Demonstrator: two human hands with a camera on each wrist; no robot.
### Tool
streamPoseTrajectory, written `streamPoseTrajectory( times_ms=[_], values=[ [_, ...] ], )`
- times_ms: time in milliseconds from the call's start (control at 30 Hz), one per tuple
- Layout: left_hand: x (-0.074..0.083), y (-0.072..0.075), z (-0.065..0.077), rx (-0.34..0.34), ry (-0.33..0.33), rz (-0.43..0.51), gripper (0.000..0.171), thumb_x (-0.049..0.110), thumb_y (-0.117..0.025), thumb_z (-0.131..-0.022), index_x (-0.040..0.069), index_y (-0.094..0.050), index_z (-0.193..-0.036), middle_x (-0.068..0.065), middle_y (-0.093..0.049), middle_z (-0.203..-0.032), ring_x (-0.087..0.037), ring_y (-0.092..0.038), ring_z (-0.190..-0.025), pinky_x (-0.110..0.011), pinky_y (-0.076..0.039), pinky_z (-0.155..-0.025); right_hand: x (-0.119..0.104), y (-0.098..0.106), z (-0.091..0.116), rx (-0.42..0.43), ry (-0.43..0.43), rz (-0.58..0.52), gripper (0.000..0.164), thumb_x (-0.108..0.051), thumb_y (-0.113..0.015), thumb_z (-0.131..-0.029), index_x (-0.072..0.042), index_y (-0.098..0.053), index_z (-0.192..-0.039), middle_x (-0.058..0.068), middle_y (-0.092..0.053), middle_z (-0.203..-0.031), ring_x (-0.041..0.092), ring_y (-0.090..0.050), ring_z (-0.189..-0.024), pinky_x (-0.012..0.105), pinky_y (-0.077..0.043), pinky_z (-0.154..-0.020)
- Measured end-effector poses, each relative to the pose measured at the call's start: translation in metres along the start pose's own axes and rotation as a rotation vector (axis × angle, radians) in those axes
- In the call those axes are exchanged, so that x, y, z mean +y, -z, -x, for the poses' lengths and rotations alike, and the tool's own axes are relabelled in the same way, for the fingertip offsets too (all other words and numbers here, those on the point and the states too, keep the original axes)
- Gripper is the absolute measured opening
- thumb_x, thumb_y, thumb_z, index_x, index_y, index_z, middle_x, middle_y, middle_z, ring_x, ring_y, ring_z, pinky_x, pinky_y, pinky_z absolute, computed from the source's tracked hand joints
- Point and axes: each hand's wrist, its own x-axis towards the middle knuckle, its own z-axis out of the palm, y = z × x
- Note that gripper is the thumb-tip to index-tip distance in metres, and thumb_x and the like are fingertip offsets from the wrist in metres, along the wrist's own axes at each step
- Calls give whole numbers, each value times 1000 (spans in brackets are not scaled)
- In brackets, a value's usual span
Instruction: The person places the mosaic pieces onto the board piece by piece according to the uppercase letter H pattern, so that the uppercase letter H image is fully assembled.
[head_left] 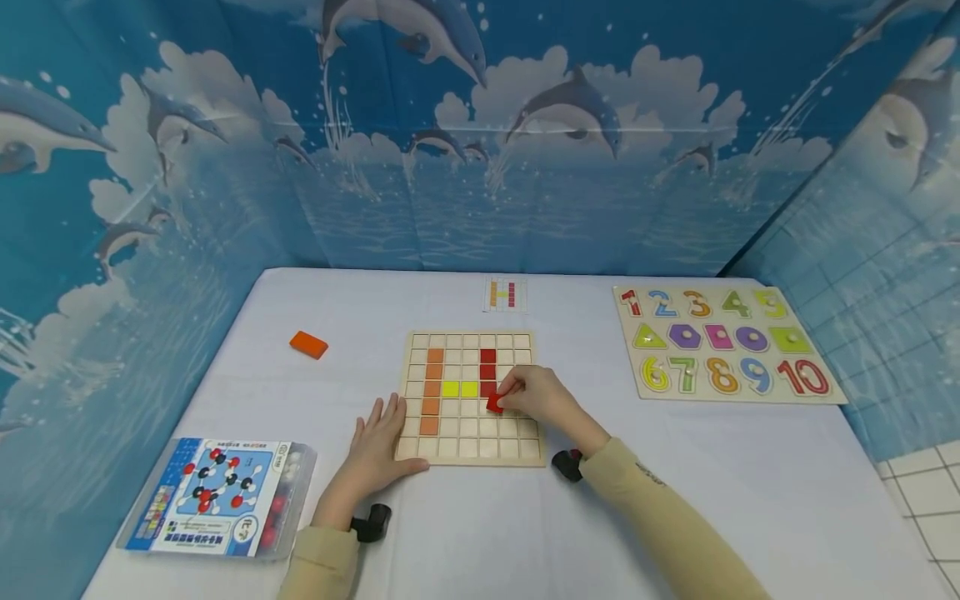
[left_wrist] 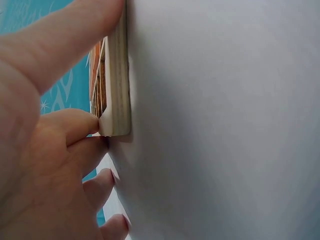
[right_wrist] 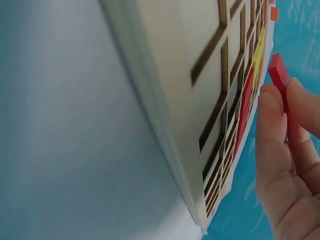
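Note:
A wooden grid board (head_left: 470, 458) lies on the white table, with a column of several orange tiles (head_left: 432, 389), two yellow tiles (head_left: 460, 389) in a row and a column of red tiles (head_left: 487, 372) in its cells. Between thumb and fingers, my right hand (head_left: 542, 396) pinches a small red square tile (right_wrist: 278, 74), held tilted just above the grid below the red column. My left hand (head_left: 378, 450) touches the board's near left corner, its fingers spread along the left side and its thumb at the front edge.
Behind the board lies a small pattern card (head_left: 505, 295). An orange block (head_left: 308, 344) sits at the left. A plastic case with a molecule picture (head_left: 217, 497) is at the near left; a number and shape puzzle board (head_left: 727, 343) is at the right.

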Motion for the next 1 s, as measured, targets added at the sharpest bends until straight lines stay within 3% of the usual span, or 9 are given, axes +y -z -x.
streamPoseTrajectory(
  times_ms=[400, 1000],
  values=[
    [0, 2, 1, 2, -3, 11, 108, 37, -84, -75, -3, -21, -154, -21, -14, -163, -43, -3, -152, -65, -1, -120, -7, -13, -3, 10, 77, 93, 8, -5, -74, -85, -10, -69, -80, -2, -65, -77, 13, -55, -73, 24, -47, -68],
    [-1, -2, -1, -2, 5, 5, 108, 37, -84, -75, -1, -21, -155, -20, -14, -164, -42, -3, -152, -65, -1, -120, -10, -21, -1, 56, 109, 200, 12, -2, -75, -83, -9, -68, -75, 1, -59, -78, 14, -52, -71, 25, -45, -65]
  ],
)
